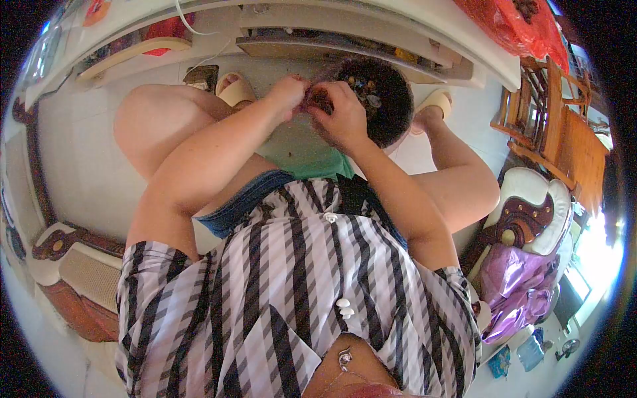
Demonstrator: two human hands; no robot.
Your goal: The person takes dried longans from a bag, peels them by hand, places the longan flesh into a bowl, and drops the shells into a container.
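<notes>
My left hand [288, 95] is closed, fingertips pinched together at the left rim of a dark round bin. My right hand [342, 113] meets it there, its thumb and fingers curled around a small dark reddish-brown thing [322, 101] whose kind I cannot make out. Both hands touch or nearly touch at this thing, and the fingers partly hide it. Below and to the right of them stands the bin [396, 109], dark inside, with small pale and brownish scraps [368, 96] in it.
A drawer unit [298, 46] lies ahead under a pale tabletop [431, 30] with a red plastic bag [517, 26]. Wooden chairs [557, 126] stand at the right. A green stool seat [312, 164] shows between my legs. Padded seats are on both sides.
</notes>
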